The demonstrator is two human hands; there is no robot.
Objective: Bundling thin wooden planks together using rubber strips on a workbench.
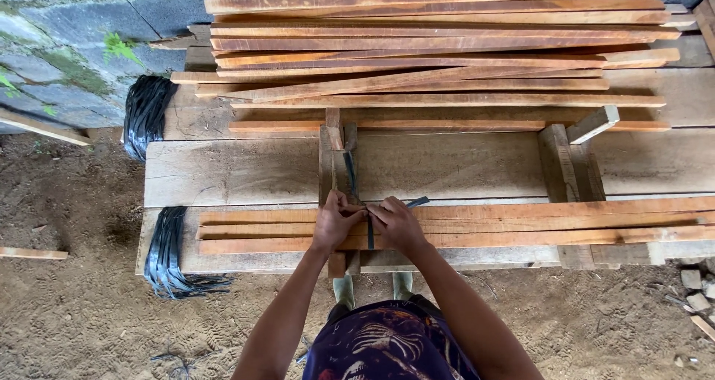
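Outside on a plank bench (246, 173), left hand (335, 225) and right hand (397, 224) pinch a dark strap (370, 232) tight, bundling thin wood slats (521, 227).

Both forearms extend forward and converge. The left hand (337, 225) and right hand (396, 225) sit close together, knuckles up, fingers curled downward in a pinching grip.

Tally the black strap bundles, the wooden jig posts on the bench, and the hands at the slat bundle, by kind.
Black strap bundles: 2 (upper, lower)
Wooden jig posts: 2 (left, right)
Hands on the slat bundle: 2 (left hand, right hand)
Total: 6
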